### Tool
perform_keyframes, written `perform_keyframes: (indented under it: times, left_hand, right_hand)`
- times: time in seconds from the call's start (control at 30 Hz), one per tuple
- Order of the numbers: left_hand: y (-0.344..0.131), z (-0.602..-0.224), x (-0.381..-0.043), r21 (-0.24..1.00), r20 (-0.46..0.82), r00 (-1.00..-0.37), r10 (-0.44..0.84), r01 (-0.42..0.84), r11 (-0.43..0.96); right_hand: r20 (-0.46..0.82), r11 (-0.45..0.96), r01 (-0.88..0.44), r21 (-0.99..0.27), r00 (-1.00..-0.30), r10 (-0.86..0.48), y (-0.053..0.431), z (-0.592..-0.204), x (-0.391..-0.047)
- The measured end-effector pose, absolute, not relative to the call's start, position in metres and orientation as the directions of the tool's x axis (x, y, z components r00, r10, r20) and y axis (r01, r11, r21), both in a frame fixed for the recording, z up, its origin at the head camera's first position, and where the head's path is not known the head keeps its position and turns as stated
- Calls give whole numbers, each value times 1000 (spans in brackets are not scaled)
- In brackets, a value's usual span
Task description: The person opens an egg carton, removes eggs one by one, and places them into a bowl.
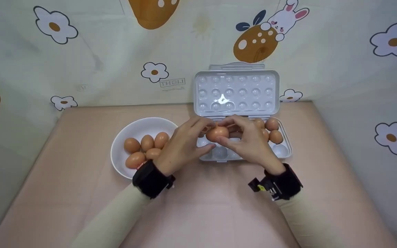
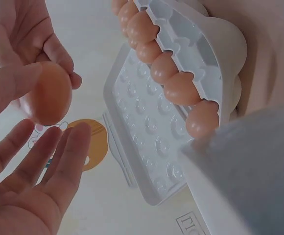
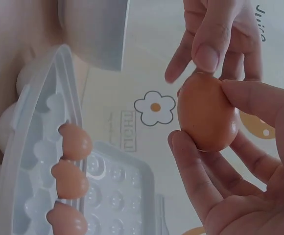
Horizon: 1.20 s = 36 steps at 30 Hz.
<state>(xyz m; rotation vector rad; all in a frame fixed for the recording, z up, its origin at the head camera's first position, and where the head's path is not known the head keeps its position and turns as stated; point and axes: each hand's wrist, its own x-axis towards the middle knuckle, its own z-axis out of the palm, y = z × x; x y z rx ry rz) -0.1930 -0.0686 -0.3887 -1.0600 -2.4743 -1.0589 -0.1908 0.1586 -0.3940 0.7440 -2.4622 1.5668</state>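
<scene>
Egg (image 1: 217,133), long axis sideways (in fingers (image 3: 193,171))

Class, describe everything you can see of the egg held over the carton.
The egg is brown, oval and smooth-looking, with a slight sheen and no visible crack. Raised over the open carton, it points roughly sideways in the head view. The right hand pinches it; the left hand is close, contact unclear.

Looks to me like a small recording booth: cartoon-print sheeting (image 1: 110,55) hangs beyond the fingers (image 2: 72,169) and off to both sides, a pinkish, cloth-covered worktop (image 1: 202,217) spreads beneath them, and wrist cameras (image 1: 150,179) sit just behind.
</scene>
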Motion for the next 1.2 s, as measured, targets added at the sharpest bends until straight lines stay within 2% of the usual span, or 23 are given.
perform_keyframes:
  times: [0.17,0.67,0.97,1.2]
  left_hand:
    - [-65,-391,-193,517,502,-688,525,725,455]
    - [-75,-384,-195,478,519,-679,519,734,482]
    - [-112,-370,-200,504,453,-741,496,671,544]
    - [-146,-359,-213,505,353,-810,469,586,633]
  right_hand:
    - [322,269,-426,-864,-877,-356,156,-393,-189]
    - [319,250,-430,-868,-867,-383,158,-390,-188]
    - [412,356,-523,-774,-844,-345,168,-386,-192]
    - [459,533,-545,-648,-837,-297,176,-386,-196]
